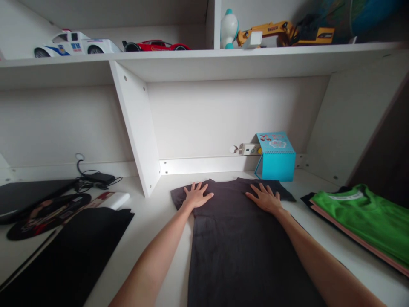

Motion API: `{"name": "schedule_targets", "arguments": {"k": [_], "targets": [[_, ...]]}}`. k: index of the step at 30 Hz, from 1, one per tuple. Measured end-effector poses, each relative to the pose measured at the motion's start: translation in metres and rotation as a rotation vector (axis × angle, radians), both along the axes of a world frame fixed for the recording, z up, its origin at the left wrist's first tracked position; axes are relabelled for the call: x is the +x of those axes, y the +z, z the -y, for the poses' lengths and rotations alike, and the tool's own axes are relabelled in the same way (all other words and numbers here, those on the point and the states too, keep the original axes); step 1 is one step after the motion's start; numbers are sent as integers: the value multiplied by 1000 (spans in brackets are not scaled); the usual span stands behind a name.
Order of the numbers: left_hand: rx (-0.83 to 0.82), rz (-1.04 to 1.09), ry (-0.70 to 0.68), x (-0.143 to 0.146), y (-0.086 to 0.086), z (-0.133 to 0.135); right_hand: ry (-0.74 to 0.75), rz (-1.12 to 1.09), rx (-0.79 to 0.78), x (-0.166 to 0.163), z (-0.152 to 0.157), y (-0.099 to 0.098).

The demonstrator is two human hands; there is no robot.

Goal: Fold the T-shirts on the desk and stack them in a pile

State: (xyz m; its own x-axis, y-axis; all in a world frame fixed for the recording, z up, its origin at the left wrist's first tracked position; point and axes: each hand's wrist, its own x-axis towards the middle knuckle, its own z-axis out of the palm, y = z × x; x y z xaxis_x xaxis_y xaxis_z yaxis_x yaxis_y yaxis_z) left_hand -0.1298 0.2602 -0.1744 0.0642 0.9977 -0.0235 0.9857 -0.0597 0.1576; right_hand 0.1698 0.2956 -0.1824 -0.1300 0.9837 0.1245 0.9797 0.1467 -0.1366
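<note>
A dark grey T-shirt (pixel 236 238) lies spread flat on the white desk (pixel 159 221), its collar end toward the back wall. My left hand (pixel 196 195) rests palm down on the shirt's left shoulder, fingers stretched out and apart. Flat on the right shoulder area lies my right hand (pixel 265 198), its fingers spread too. Neither hand holds anything. Both forearms reach in from the bottom edge over the shirt's sides.
A green shirt (pixel 367 217) tops a folded pile at right. A blue box (pixel 277 157) stands behind the shirt. Black cloth (pixel 73 256), a laptop (pixel 28 194) and cables lie at left. A white divider panel (pixel 137 128) rises from the desk. Toy cars (pixel 76 42) and an excavator (pixel 284 33) sit on the shelf above.
</note>
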Motion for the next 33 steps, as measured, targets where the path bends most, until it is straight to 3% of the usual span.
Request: {"name": "schedule_targets", "arguments": {"k": [4, 8, 11, 13, 15, 19, 21, 24, 26, 28, 30, 33], "targets": [[9, -2, 5, 1, 1, 1, 203, 11, 35, -46, 44, 20], [8, -3, 7, 2, 2, 3, 636, -11, -80, -97, 123, 31], [0, -10, -2, 1, 2, 3, 899, -74, -192, -107, 180, 34], [-5, -4, -8, 1, 3, 3, 1027, -93, -187, -101, 206, 28], [-9, 2, -11, 0, 3, 2, 1142, -68, -72, -95, 224, 13], [-21, -1, -18, -1, 4, 2, 1193, -1, 250, -92, 250, -22], [-27, -6, -24, -1, 5, 1, 1219, -47, 240, -88, 258, -23], [-26, 2, -32, -1, 6, 2, 1129, -170, 109, -70, 251, 5], [-20, 8, -33, 0, 8, 2, 903, -187, 69, -53, 230, 28], [-12, 3, -25, 1, 9, 3, 571, -125, 44, -35, 201, 40], [-4, -11, -9, 1, 10, 4, 284, -38, -9, -15, 173, 36], [-3, -28, 9, 1, 10, 3, 150, 30, -54, 23, 157, 8]]}}
